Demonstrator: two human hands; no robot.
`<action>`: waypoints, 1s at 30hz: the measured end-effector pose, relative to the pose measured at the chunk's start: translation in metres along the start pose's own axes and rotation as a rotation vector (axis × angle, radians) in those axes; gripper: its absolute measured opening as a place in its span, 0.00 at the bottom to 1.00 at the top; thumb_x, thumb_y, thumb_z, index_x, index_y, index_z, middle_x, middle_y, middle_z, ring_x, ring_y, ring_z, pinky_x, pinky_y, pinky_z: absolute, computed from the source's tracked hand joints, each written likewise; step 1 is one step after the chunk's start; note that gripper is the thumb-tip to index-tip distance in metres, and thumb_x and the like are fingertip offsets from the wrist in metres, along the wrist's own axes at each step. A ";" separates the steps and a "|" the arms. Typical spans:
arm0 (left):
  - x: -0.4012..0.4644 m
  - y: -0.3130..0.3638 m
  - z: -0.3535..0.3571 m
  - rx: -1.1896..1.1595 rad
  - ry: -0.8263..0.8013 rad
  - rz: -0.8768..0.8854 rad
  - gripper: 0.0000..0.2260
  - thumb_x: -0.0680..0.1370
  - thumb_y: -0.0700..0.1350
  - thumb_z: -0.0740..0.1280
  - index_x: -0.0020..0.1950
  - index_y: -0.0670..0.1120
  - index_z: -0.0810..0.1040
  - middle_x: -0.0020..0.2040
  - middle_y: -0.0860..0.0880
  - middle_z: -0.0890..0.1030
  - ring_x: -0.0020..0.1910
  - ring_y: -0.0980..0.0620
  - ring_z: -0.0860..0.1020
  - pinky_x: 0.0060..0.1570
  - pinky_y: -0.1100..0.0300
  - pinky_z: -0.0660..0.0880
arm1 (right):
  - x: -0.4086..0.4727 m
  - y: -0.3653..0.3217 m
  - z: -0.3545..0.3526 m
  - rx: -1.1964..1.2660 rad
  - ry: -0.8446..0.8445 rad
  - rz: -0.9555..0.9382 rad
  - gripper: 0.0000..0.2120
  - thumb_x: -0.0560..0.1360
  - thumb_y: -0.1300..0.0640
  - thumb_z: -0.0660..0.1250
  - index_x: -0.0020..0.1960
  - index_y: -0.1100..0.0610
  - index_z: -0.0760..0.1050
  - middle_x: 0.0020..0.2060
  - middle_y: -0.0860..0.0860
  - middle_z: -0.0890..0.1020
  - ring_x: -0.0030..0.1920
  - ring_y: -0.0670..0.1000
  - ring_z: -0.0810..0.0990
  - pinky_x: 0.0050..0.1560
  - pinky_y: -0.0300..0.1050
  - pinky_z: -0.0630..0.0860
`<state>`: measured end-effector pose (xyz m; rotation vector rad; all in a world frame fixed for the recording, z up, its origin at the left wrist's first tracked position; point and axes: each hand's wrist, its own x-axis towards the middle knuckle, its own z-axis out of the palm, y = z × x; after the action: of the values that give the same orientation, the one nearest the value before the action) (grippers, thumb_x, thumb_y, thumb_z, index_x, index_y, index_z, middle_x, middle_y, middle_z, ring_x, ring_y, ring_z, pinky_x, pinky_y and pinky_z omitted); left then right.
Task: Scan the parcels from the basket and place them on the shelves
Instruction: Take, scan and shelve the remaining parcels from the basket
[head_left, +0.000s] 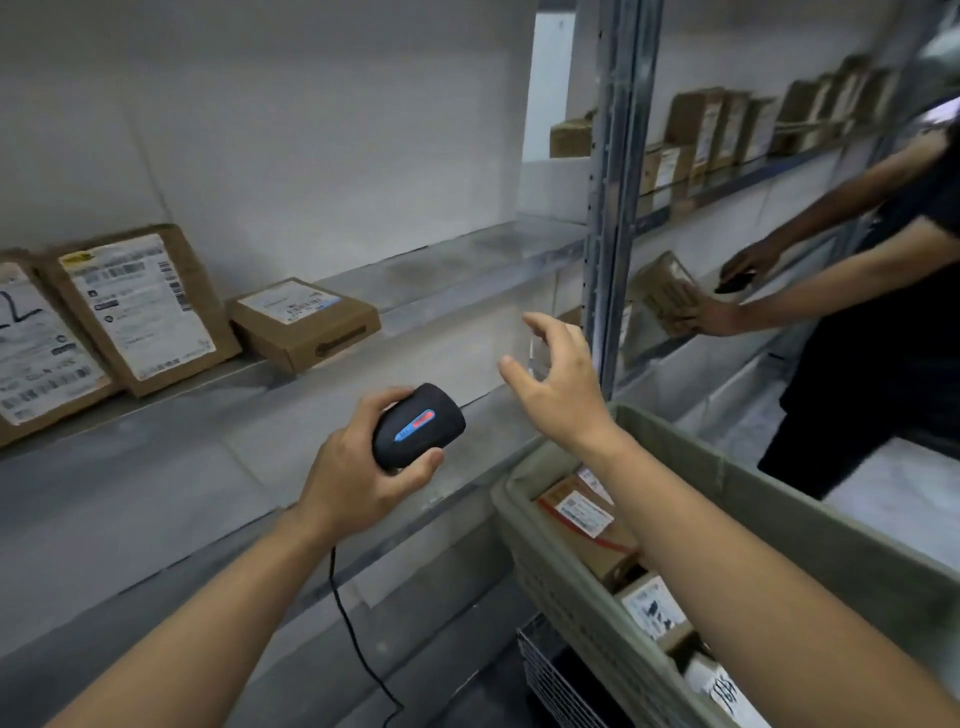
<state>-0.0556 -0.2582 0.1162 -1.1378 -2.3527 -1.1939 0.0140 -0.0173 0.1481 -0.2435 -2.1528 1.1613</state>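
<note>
My left hand (358, 467) grips a black corded barcode scanner (418, 426) with a blue and red stripe, held over the lower grey shelf (156, 493). My right hand (558, 384) hovers open above the basket's far end, fingers spread, holding nothing. The grey-green basket (779, 499) at the lower right holds several labelled cardboard parcels (587, 519). On the upper shelf (467, 260) to the left, a small flat box (306, 322) lies next to two larger labelled parcels (140, 306) that lean against the wall.
A steel shelf upright (613, 182) stands just behind my right hand. Another person (883, 291) at the right holds a parcel and a scanner at the neighbouring rack, where more boxes (727, 130) stand. A wire cart (550, 675) sits under the basket.
</note>
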 end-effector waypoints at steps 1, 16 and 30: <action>0.002 0.001 0.009 -0.017 -0.016 0.001 0.29 0.68 0.66 0.72 0.67 0.64 0.69 0.55 0.71 0.79 0.50 0.62 0.81 0.48 0.63 0.78 | -0.007 0.007 -0.008 -0.017 0.009 0.022 0.26 0.77 0.52 0.71 0.73 0.54 0.69 0.67 0.51 0.70 0.69 0.51 0.70 0.71 0.50 0.69; 0.014 0.030 0.167 -0.309 -0.323 0.057 0.32 0.67 0.64 0.73 0.68 0.59 0.71 0.56 0.68 0.80 0.52 0.69 0.80 0.52 0.72 0.74 | -0.115 0.126 -0.116 -0.211 0.206 0.429 0.24 0.78 0.48 0.69 0.72 0.48 0.69 0.67 0.47 0.69 0.67 0.47 0.71 0.71 0.52 0.70; 0.034 0.037 0.268 -0.368 -0.537 0.015 0.29 0.71 0.56 0.77 0.69 0.52 0.72 0.59 0.68 0.78 0.55 0.69 0.79 0.52 0.75 0.71 | -0.160 0.249 -0.144 -0.197 0.205 0.748 0.28 0.78 0.49 0.70 0.76 0.48 0.66 0.70 0.49 0.68 0.71 0.47 0.69 0.74 0.53 0.68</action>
<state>-0.0216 -0.0203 -0.0120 -1.7855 -2.5407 -1.5102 0.1916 0.1528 -0.0707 -1.2806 -2.0339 1.2262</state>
